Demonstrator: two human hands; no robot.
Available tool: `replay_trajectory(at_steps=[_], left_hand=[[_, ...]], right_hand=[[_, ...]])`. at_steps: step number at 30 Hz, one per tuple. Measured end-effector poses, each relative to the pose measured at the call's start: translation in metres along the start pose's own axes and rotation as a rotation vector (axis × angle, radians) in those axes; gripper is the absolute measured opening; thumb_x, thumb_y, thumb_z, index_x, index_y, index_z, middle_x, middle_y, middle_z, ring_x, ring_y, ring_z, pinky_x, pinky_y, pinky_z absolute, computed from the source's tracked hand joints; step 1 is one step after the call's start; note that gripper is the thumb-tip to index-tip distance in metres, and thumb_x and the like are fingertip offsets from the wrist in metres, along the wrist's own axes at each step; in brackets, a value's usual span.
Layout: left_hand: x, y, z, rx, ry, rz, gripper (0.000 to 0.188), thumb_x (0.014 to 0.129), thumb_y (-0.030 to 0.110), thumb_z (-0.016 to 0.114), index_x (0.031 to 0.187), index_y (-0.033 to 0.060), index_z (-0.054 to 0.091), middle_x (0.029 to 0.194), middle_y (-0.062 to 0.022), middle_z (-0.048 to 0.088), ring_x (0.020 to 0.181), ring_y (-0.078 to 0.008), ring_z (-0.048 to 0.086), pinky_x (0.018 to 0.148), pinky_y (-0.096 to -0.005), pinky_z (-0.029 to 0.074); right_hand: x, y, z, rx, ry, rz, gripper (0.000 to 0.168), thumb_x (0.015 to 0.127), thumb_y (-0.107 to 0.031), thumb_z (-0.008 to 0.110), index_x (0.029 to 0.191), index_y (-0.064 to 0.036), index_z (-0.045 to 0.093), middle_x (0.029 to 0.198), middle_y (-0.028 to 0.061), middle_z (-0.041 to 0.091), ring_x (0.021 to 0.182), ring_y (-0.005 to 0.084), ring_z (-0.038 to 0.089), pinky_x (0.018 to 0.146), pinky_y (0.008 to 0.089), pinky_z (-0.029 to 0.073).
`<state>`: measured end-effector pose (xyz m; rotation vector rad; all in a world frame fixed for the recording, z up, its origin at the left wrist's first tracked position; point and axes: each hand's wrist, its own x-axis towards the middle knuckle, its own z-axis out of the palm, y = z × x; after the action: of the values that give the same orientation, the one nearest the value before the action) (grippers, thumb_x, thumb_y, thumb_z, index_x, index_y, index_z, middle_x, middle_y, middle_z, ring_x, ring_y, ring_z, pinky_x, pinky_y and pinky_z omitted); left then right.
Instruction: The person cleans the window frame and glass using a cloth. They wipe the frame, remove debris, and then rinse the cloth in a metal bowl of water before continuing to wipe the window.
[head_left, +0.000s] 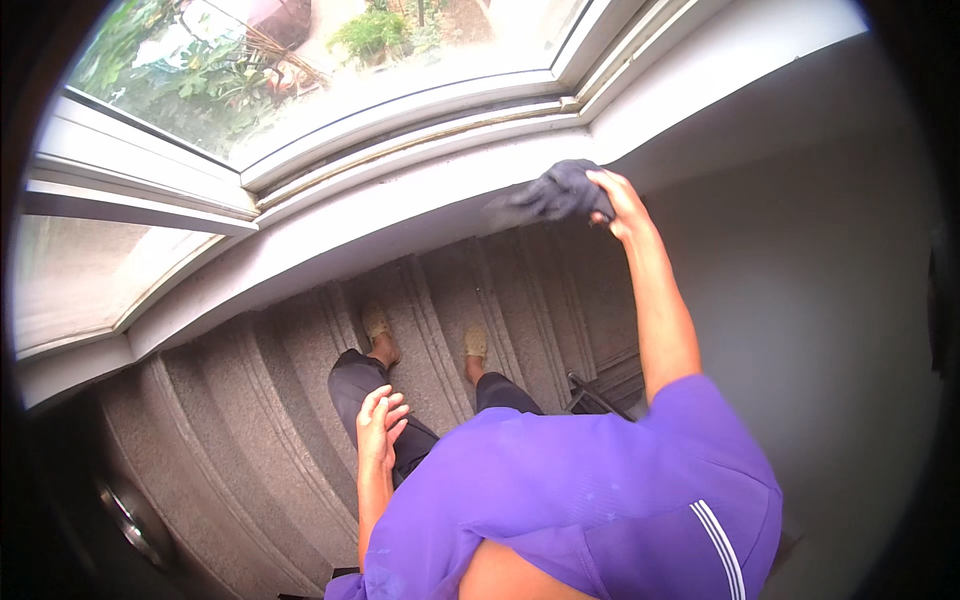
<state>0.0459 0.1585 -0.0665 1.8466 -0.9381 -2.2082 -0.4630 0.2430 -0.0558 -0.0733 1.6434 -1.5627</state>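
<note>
A bunched dark grey cloth (564, 191) is gripped in my right hand (621, 201), its loose end blurred and trailing to the left. That hand is at the front edge of the white window sill (450, 176), near the sill's right end; whether the cloth touches the sill I cannot tell. My left hand (381, 421) hangs by my left thigh with nothing in it, its fingers loosely curved and apart. Behind the sill stands the white-framed window (405, 105), with its track running along the bottom.
My feet in tan shoes (475, 341) stand on a flight of grey stone steps (247, 420). A dark metal railing (596, 397) is low beside my right side. A grey wall (780, 247) rises on the right. At lower left is a shiny round metal object (131, 525).
</note>
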Motion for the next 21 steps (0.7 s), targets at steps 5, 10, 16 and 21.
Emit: replay_trajectory(at_steps=[5,10,16,21], left_hand=[[0.002,0.004,0.004,0.016,-0.029,0.006,0.032,0.094,0.027,0.049,0.122,0.0127,0.051,0.108,-0.0059,0.062,0.089,-0.0152,0.063,0.072,-0.0283,0.05],[0.003,0.0,0.008,0.014,-0.021,-0.012,0.03,0.094,0.023,0.049,0.121,0.0119,0.053,0.106,-0.0047,0.063,0.087,-0.0123,0.062,0.069,-0.025,0.049],[-0.003,-0.006,0.011,0.015,0.012,-0.058,0.029,0.094,0.023,0.05,0.121,0.0115,0.053,0.105,-0.0044,0.063,0.086,-0.0117,0.062,0.07,-0.0244,0.049],[-0.002,0.0,0.014,0.005,-0.021,0.005,0.031,0.094,0.026,0.05,0.122,0.0122,0.052,0.105,-0.0044,0.064,0.087,-0.0134,0.064,0.07,-0.0263,0.049]], right_hand=[[0.007,-0.016,-0.026,-0.079,0.158,-0.382,0.029,0.088,-0.021,0.058,0.106,0.001,0.06,0.092,0.0097,0.066,0.078,0.0188,0.065,0.06,0.0315,0.052],[0.084,-0.016,0.005,-0.631,0.584,-0.276,0.035,0.089,-0.028,0.058,0.104,0.004,0.058,0.086,0.0135,0.063,0.057,0.0202,0.06,0.037,0.0298,0.047],[0.064,0.054,0.092,-0.43,0.266,-0.216,0.044,0.085,-0.028,0.058,0.118,0.001,0.053,0.092,0.0115,0.062,0.066,0.0186,0.06,0.041,0.0284,0.049],[0.001,0.095,0.142,-0.807,-0.47,-0.37,0.047,0.081,-0.033,0.062,0.119,-0.007,0.058,0.108,0.0136,0.064,0.094,0.0243,0.063,0.079,0.0371,0.052]])
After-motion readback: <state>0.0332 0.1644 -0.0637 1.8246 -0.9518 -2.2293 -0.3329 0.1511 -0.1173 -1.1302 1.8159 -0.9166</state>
